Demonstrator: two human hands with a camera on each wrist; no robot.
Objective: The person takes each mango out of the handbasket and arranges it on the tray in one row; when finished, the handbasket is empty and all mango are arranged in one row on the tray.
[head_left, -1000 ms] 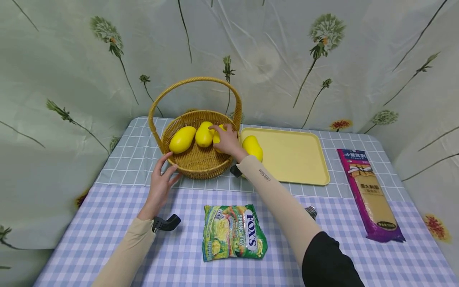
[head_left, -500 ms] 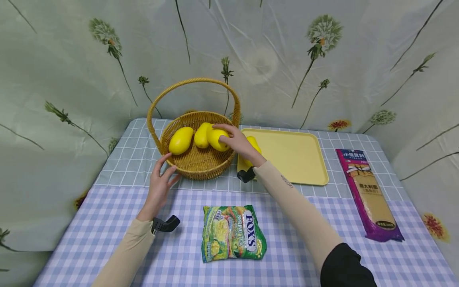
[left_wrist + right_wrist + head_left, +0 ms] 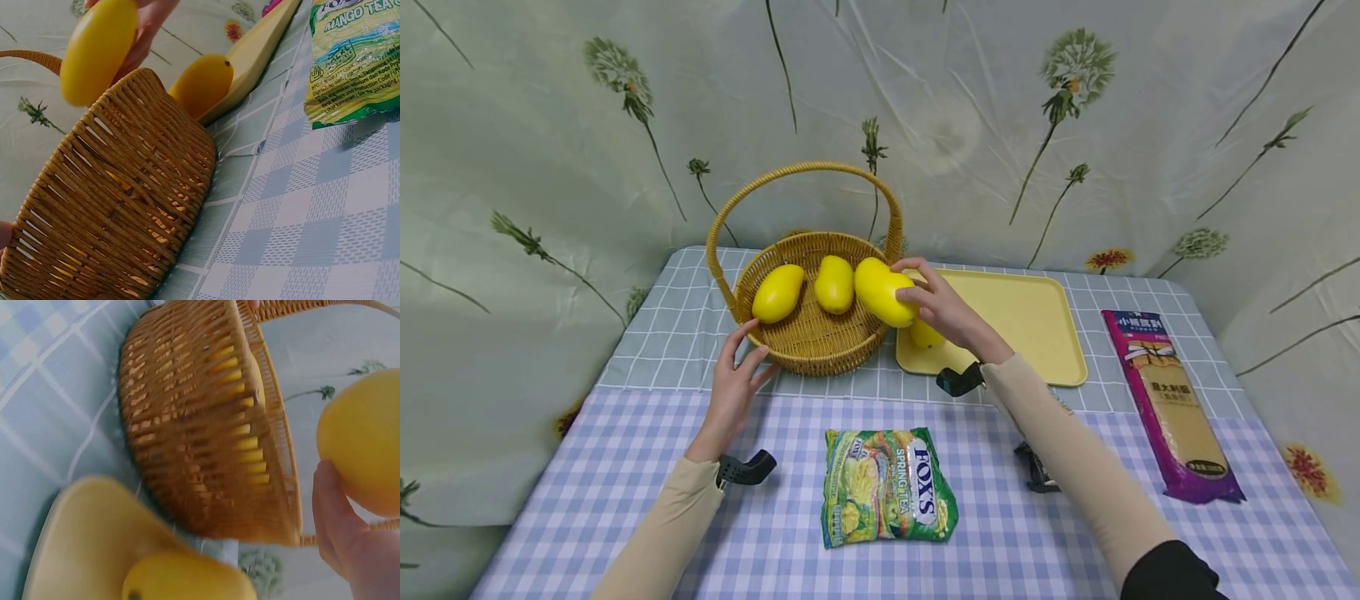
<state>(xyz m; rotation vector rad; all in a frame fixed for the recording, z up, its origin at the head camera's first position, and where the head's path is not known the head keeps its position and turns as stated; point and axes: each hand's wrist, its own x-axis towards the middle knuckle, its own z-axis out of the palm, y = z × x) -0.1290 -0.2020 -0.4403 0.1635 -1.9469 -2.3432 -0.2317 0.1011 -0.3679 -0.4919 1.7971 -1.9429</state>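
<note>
My right hand (image 3: 951, 310) grips a yellow mango (image 3: 883, 292) above the right rim of the wicker basket (image 3: 820, 362). In the right wrist view the held mango (image 3: 365, 440) is clear of the basket's side. Two more mangoes, one at the left (image 3: 778, 293) and one in the middle (image 3: 834, 285), lie inside the basket. My left hand (image 3: 733, 392) holds the basket's front left rim with its fingers and thumb. Another mango (image 3: 926, 335) rests on the yellow tray (image 3: 1022, 333), partly hidden beneath my right hand.
A green candy bag (image 3: 889, 487) lies in front of the basket on the checked cloth. Far right is a purple pasta packet (image 3: 1172, 408). The basket's tall handle (image 3: 808, 167) arches over it. A small dark object (image 3: 1036, 468) shows beside the right sleeve.
My right hand has lifted a mango from the basket's right side and moved it right, over the rim. The middle mango has shifted slightly. My left hand stays at the rim.
</note>
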